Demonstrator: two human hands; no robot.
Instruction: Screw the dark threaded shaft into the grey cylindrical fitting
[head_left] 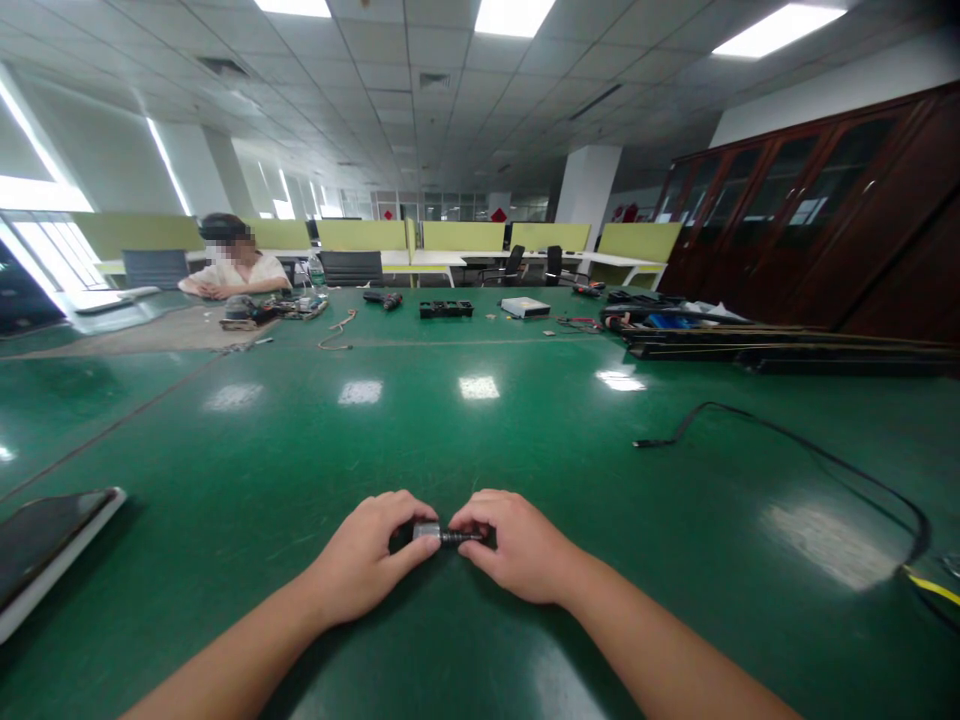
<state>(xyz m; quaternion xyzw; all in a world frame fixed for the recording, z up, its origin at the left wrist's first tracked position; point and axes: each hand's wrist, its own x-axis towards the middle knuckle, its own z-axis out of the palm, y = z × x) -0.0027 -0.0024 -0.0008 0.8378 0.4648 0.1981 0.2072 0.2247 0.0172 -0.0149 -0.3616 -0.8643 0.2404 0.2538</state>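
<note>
My two hands meet low in the middle of the head view, resting on a green table (480, 430). Between them lies a small dark part with a silver metal end (442, 535). My left hand (367, 560) pinches the silver end with curled fingers. My right hand (517, 545) grips the dark, thin end from the other side. Both forearms come in from the bottom edge.
A black cable (787, 440) runs across the table at the right. A flat tablet-like device (45, 550) lies at the left edge. Long black cases (750, 345) and small tools sit at the far side. Another person (232, 265) sits at the far left.
</note>
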